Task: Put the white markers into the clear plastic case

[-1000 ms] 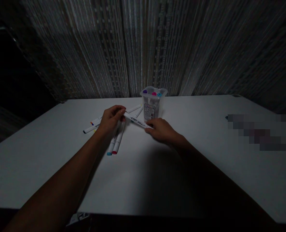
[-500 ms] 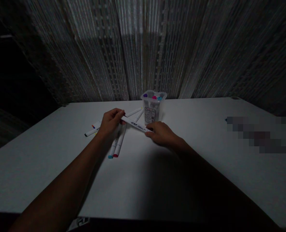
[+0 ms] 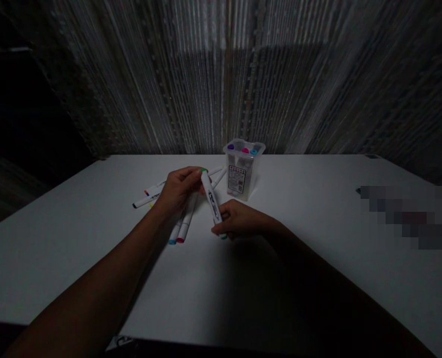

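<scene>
Our left hand (image 3: pixel 181 186) pinches the upper, green-capped end of a white marker (image 3: pixel 212 199), and our right hand (image 3: pixel 241 219) grips its lower end, where another bit of green shows. The hands stand apart from each other, both closed on that one marker, which we hold slantwise above the table (image 3: pixel 306 199). We judge the step in hand to be handling this marker between the two hands, its printed side up. As we see it, shifting it from here calls for both grips to travel together, or for one to loosen while the other bears it.

Just below the left hand lie a red-tipped marker (image 3: pixel 185 223) and a blue-tipped marker (image 3: pixel 175 232), side by side; a dark-tipped marker (image 3: pixel 142 202) points out to the left. Beyond the right hand, a clear container (image 3: pixel 252 181) stands upright, with purple, pink and blue ends inside. Farther out, a patterned curtain (image 3: pixel 213 99) hangs behind the table; at the right, a blurred patch (image 3: pixel 410 219) hides something we cannot identify.
</scene>
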Demonstrator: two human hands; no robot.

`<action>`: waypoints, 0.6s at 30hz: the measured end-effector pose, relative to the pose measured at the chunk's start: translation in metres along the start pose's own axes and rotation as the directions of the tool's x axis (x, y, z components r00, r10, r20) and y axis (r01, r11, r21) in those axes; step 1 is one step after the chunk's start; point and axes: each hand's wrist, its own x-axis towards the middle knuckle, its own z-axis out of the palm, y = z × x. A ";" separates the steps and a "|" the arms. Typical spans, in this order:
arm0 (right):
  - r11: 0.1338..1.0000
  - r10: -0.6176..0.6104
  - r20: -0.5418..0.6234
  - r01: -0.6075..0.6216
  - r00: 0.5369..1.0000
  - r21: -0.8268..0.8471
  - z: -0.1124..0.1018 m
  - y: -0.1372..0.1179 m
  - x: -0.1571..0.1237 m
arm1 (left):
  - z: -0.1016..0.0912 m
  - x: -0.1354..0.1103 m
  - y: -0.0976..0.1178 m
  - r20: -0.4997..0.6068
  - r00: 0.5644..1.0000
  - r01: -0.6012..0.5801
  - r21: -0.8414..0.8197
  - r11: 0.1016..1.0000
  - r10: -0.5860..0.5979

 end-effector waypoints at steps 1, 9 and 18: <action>1.000 0.008 0.026 -0.008 1.000 0.007 0.001 -0.001 0.000 | 0.001 -0.001 0.000 0.003 1.000 0.004 -0.003 1.000 -0.004; 0.999 0.030 0.075 -0.032 0.997 0.034 0.000 -0.003 -0.001 | 0.002 -0.001 0.000 0.031 1.000 -0.001 -0.017 1.000 0.001; 0.995 -0.001 0.110 -0.010 0.994 0.102 -0.001 -0.001 0.000 | -0.002 0.000 0.001 -0.010 1.000 -0.003 -0.035 0.999 0.003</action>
